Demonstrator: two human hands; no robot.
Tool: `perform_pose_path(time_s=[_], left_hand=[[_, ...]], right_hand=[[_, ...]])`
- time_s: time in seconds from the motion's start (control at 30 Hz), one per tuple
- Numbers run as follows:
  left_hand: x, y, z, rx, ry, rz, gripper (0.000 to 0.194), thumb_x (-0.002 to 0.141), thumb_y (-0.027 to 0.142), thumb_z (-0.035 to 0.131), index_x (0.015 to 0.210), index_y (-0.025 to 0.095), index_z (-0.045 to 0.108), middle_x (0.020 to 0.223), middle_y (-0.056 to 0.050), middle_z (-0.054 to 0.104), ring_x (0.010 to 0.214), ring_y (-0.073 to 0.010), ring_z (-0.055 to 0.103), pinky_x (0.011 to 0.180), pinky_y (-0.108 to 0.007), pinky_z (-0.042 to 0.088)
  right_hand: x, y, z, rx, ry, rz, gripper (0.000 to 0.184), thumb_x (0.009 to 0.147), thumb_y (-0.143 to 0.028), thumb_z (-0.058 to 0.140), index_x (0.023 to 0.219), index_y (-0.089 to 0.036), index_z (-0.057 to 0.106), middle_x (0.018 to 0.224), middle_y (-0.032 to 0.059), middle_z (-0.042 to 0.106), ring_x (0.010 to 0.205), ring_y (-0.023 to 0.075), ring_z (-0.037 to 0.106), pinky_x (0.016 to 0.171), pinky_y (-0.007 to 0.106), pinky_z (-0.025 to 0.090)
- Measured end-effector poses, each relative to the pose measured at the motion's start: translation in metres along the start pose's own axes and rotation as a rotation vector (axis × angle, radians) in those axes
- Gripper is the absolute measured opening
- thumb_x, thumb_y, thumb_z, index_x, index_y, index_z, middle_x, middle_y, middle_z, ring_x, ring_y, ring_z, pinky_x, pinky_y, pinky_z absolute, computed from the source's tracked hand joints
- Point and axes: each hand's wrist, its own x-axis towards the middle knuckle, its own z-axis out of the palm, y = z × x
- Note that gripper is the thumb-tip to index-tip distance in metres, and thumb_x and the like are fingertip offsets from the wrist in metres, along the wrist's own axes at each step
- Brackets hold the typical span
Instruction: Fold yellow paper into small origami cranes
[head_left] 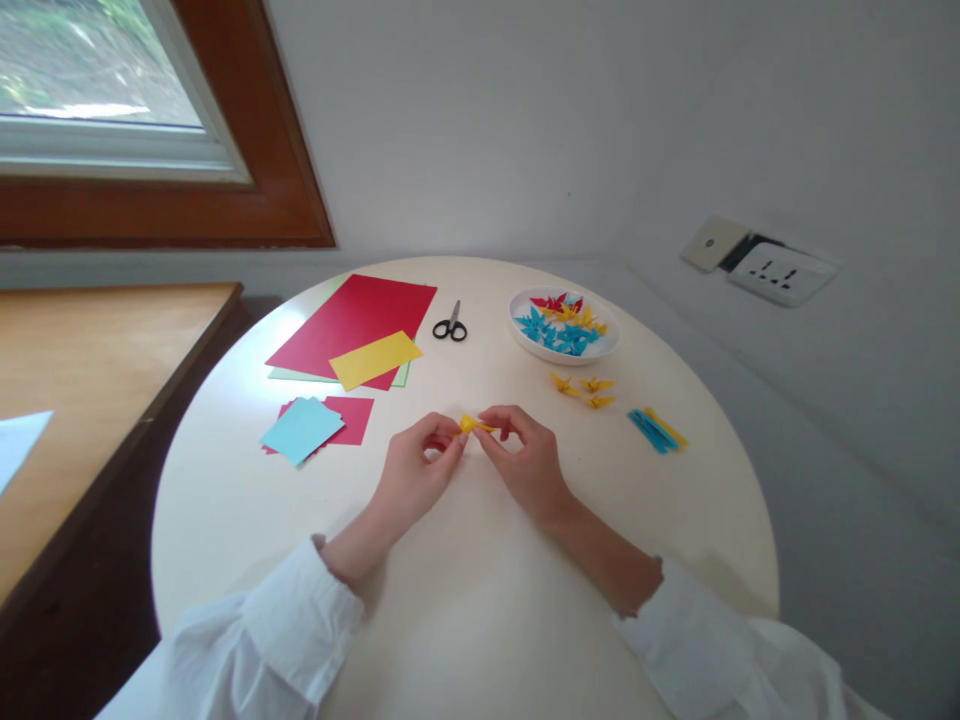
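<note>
Between my two hands, above the middle of the round white table (pixel 480 600), is a small yellow origami crane (pixel 468 424). My left hand (pixel 421 458) pinches its left side between thumb and fingertips. On the other side my right hand (pixel 525 455) pinches the pointed right end. Fingertips cover part of the folded paper. Beyond my right hand, several finished yellow paper cranes (pixel 598 401) lie on the table. Farther back, a white plate (pixel 555 353) holds more paper cranes in blue, yellow and red.
Black-handled scissors (pixel 450 328) lie near the back. To the left are red sheets (pixel 352 320), a yellow strip (pixel 375 360) and a stack of light-blue squares (pixel 302 430). Narrow blue and yellow paper strips (pixel 654 432) lie at right. A wall socket (pixel 780 272) is beyond.
</note>
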Motion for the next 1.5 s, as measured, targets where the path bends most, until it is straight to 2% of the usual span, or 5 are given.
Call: perform_pose_path(time_s=[0.27, 0.47, 0.73, 1.07, 1.5], left_hand=[[0.0033, -0.0030, 0.0001, -0.394, 0.004, -0.277, 0.023, 0.063, 0.028, 0.071, 0.073, 0.016, 0.054, 0.063, -0.002, 0.067, 0.064, -0.0154, 0.064, 0.060, -0.026, 0.047], [0.0022, -0.0009, 0.0007, -0.573, 0.006, -0.365, 0.031, 0.057, 0.026, 0.076, 0.075, 0.016, 0.053, 0.064, -0.003, 0.070, 0.065, -0.0174, 0.067, 0.067, -0.032, 0.051], [0.0012, 0.0019, -0.0014, -0.559, -0.054, -0.336, 0.026, 0.061, 0.024, 0.070, 0.079, 0.018, 0.052, 0.064, 0.000, 0.070, 0.068, -0.0168, 0.067, 0.068, -0.030, 0.048], [0.0018, 0.0047, -0.0039, -0.522, -0.059, -0.307, 0.027, 0.062, 0.027, 0.070, 0.079, 0.018, 0.052, 0.065, -0.001, 0.070, 0.070, -0.0173, 0.066, 0.069, -0.030, 0.048], [0.0021, 0.0050, -0.0038, -0.473, -0.066, -0.285, 0.024, 0.063, 0.026, 0.068, 0.078, 0.018, 0.051, 0.064, 0.000, 0.070, 0.067, -0.0153, 0.064, 0.062, -0.025, 0.044]], right_hand=[[-0.0012, 0.0034, -0.0024, -0.092, 0.042, -0.141, 0.015, 0.073, -0.021, 0.065, 0.087, -0.023, 0.061, 0.084, 0.0025, 0.069, 0.075, 0.0179, 0.062, 0.069, 0.033, 0.048], [0.0012, 0.0037, -0.0033, -0.149, 0.054, -0.312, 0.008, 0.075, -0.017, 0.062, 0.076, -0.025, 0.064, 0.081, 0.0024, 0.068, 0.082, 0.0189, 0.062, 0.076, 0.036, 0.046], [0.0019, 0.0039, -0.0064, -0.306, 0.023, -0.497, 0.014, 0.079, -0.012, 0.058, 0.079, -0.024, 0.065, 0.081, 0.0013, 0.070, 0.083, 0.0169, 0.062, 0.077, 0.034, 0.042], [0.0044, 0.0066, -0.0095, -0.368, -0.042, -0.532, 0.017, 0.082, -0.012, 0.055, 0.080, -0.025, 0.066, 0.087, 0.0007, 0.071, 0.086, 0.0161, 0.062, 0.077, 0.034, 0.039], [0.0040, 0.0070, -0.0088, -0.466, -0.040, -0.630, 0.016, 0.081, -0.010, 0.056, 0.082, -0.024, 0.063, 0.088, 0.0012, 0.070, 0.087, 0.0158, 0.061, 0.079, 0.033, 0.036]])
